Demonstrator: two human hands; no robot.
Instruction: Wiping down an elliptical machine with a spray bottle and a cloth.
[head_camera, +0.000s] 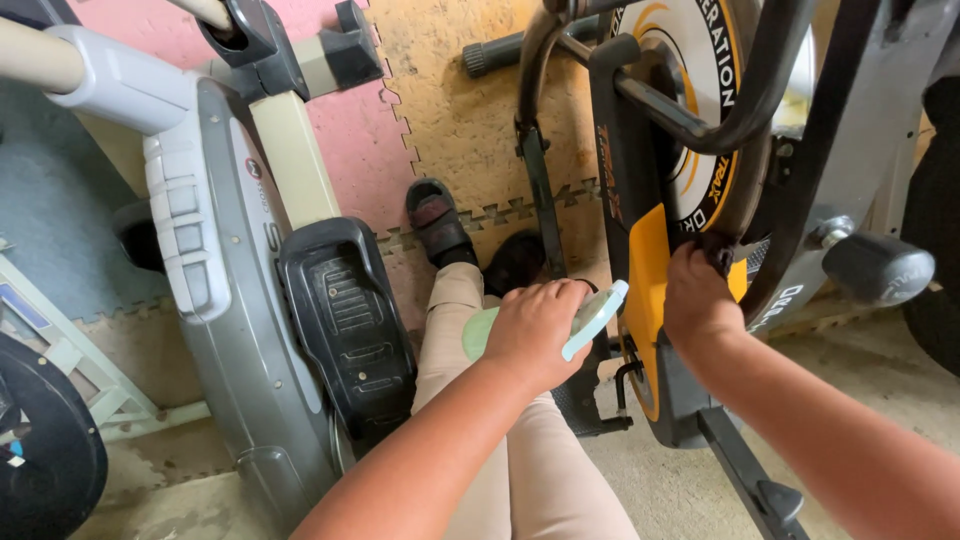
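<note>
My left hand (535, 330) is closed around a pale green flat tool (595, 318), held above my knee in beige trousers. My right hand (697, 300) presses against the black frame tube (760, 90) of a yellow and black exercise bike (645, 260), low beside its flywheel housing. Whether the fingers wrap the tube is hidden by the hand's back. The bike's round white and black wheel cover (690, 110) is just above that hand.
A grey elliptical machine (215, 260) with a black foot pedal (345, 310) stands at left. My sandalled foot (437, 222) rests on pink and tan foam floor mats (460, 110). A black padded bike pedal knob (877, 268) sticks out right.
</note>
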